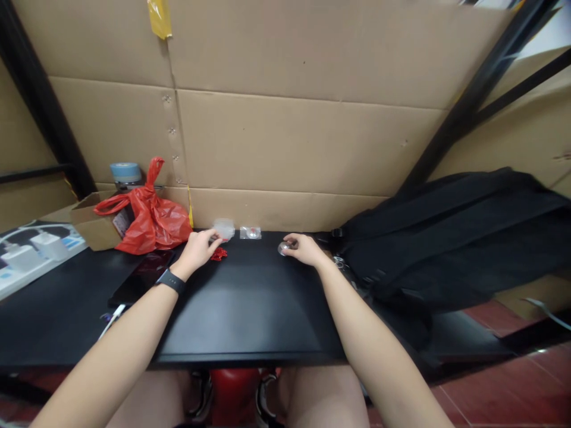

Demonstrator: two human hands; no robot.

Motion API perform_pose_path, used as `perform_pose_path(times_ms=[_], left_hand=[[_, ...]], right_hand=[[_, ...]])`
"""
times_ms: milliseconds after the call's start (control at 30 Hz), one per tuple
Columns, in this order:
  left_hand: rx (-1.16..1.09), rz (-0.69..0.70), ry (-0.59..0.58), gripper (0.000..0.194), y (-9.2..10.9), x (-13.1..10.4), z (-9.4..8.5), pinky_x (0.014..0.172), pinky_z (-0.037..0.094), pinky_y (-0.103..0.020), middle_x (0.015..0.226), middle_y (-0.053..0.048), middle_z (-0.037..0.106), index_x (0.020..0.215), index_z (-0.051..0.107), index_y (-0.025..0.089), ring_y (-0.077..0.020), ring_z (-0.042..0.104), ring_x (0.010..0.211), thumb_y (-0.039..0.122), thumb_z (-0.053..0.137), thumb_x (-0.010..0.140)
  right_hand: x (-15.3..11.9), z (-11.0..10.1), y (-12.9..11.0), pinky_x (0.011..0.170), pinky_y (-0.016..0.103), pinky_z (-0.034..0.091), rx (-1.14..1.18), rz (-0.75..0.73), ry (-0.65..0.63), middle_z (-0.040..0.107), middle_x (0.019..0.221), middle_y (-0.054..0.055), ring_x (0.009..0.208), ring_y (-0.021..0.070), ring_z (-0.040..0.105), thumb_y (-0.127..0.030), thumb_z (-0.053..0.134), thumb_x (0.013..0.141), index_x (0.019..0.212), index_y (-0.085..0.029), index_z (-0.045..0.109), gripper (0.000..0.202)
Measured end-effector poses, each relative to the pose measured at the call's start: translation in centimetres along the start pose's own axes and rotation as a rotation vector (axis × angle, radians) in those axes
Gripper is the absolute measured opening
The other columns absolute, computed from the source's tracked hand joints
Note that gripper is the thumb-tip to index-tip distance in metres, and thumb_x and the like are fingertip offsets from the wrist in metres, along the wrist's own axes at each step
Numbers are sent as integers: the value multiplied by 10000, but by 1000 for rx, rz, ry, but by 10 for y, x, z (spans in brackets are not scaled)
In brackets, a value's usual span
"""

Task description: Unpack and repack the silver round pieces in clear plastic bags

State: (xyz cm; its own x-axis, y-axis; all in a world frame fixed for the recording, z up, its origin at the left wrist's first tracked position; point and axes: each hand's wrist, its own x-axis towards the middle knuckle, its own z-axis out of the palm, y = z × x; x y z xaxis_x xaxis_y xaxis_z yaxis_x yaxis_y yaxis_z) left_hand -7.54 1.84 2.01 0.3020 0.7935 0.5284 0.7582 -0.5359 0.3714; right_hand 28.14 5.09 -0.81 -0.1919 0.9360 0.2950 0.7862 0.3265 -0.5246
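My left hand (200, 248), wearing a dark watch, is over the back of the black table, its thumb and finger pinched together. A bit of red shows at those fingertips, too small to name. Just behind them lies a blurred stack of clear plastic bags (223, 227). Below the fingers is a small pile of red cords (219, 254). My right hand (305, 249) is closed on the edge of a small round silvery disc (282, 248) at the table surface. Between both hands, farther back, lies a small clear packet (250, 233) with a round piece and something red inside.
To the left are a tied red plastic bag (156, 223), a cardboard box (91, 223), a dark phone or tablet (140, 278) and a white power strip (31, 261). A black backpack (455, 238) lies right. Cardboard (276, 142) walls the back.
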Motion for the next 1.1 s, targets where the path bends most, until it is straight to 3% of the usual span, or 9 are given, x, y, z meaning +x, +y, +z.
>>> perform_pose_path(times_ms=[100,233,467,633,933,1100], left_hand=[[-117,25,29,225,13,0,1,844,518,-307,955,-52,768,978,691,204,-206,716,885,375,567,903],[-71,48,44,201,30,-1,2,865,504,-339,938,-42,771,927,727,221,-218,709,888,374,599,897],[-109,22,52,186,52,-4,4,860,484,-326,943,-30,737,871,719,228,-204,668,927,343,581,919],[-191,41,111,187,59,-6,11,870,485,-315,968,-44,644,876,695,208,-188,632,906,339,568,918],[-245,69,111,161,66,-7,16,908,480,-320,1015,-60,613,867,646,201,-195,604,973,292,529,929],[-151,25,155,128,74,-10,14,951,445,-377,1054,-67,614,909,665,204,-224,588,1023,284,566,905]], right_hand=[[-1,-4,-5,808,313,523,14,-23,83,742,993,70,815,183,672,-280,739,726,1071,-189,696,359],[-4,-6,-23,829,338,530,140,-117,156,723,1068,74,854,185,660,-272,717,725,1102,-194,672,388],[-19,19,-86,760,305,545,574,-269,43,670,1199,97,977,208,693,-274,715,752,1171,-221,606,437],[-31,39,-119,853,325,543,793,-331,46,607,1298,105,1104,233,671,-301,750,769,1254,-258,534,532],[-36,42,-128,917,349,543,845,-322,50,606,1272,82,1136,237,653,-345,780,754,1194,-258,533,511],[-37,42,-132,938,369,548,952,-269,31,620,1224,66,1080,210,663,-386,804,725,1132,-268,525,507]])
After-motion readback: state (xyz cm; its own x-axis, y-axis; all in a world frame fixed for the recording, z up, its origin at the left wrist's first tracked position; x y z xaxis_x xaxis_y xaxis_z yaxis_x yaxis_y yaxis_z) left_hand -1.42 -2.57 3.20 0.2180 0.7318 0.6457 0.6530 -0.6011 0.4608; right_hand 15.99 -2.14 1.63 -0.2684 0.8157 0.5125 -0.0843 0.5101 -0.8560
